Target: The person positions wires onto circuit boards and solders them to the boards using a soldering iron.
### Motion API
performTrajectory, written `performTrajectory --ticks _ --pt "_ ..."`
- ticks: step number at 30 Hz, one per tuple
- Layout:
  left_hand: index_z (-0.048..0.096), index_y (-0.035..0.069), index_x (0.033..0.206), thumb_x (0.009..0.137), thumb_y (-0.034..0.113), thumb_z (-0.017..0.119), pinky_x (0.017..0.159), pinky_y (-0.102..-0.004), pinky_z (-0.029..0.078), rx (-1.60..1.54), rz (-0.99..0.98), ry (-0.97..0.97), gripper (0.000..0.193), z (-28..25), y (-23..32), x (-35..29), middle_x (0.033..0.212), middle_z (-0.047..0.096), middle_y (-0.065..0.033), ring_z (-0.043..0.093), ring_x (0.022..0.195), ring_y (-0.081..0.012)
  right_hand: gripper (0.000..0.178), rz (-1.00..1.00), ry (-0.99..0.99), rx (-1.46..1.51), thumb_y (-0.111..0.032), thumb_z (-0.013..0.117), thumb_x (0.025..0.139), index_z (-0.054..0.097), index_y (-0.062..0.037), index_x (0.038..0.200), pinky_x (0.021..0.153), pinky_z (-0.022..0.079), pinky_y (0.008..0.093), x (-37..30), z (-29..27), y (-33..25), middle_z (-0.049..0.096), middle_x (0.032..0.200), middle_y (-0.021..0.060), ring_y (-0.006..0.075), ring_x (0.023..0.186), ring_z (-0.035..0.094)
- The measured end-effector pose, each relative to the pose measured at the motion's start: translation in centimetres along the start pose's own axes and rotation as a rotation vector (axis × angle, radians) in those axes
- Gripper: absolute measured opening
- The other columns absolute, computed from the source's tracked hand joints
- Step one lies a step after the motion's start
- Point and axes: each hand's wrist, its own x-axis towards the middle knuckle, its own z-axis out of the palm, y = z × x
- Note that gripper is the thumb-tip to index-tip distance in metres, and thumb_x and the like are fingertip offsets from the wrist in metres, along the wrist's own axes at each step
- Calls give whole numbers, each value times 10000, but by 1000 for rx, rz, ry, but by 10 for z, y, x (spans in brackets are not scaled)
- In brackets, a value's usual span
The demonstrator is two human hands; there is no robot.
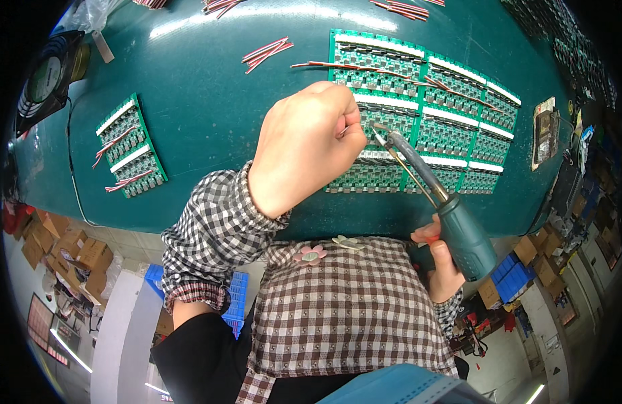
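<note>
My left hand [304,145] is closed in a pinch over the panels of green circuit boards [449,135]. A short bit of thin wire [342,132] shows between its fingertips; the rest is hidden by the hand. My right hand [445,269] grips the green handle of a soldering iron [466,236], which has a thin feed tube alongside its metal barrel. The iron's tip points up and left, just right of my left fingertips and over the boards. Red-and-white wires [365,68] lie across the upper board rows.
A smaller circuit board panel [132,145] with wires on it lies at the left. A wire bundle [267,54] rests on the green table [210,121], with more along the far edge. A fan [52,74] stands far left; a small tray [545,131] sits at the right.
</note>
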Motion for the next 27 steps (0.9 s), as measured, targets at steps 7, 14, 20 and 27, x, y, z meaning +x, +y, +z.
performTrajectory --ticks 7,14,20,27 --pt "550 41 675 654 11 622 485 -266 412 58 -17 -8 81 -1 0 -5 604 501 -42 489 517 -148 479 10 7 15 -251 626 794 501 85 1111 710 519 360 -1 -3 2 590 847 132 235 767 603" --pt "536 61 666 647 43 622 507 -350 447 53 -24 23 91 2 3 -7 641 547 -69 558 564 -251 486 2 -13 -9 -259 629 786 503 85 1106 704 511 363 -1 -6 6 562 800 102 219 758 579" --pt "535 68 663 642 45 636 495 -322 431 48 -49 50 106 5 4 -9 631 533 -52 544 543 -218 486 5 -25 4 -245 629 791 491 91 1114 710 516 368 0 -6 7 561 798 104 216 758 574" --pt "534 70 664 642 47 637 491 -316 425 41 -60 64 108 6 6 -8 630 530 -48 541 533 -206 441 -25 -47 -4 -201 621 807 493 89 1113 712 520 368 1 -6 5 561 805 106 207 761 569"
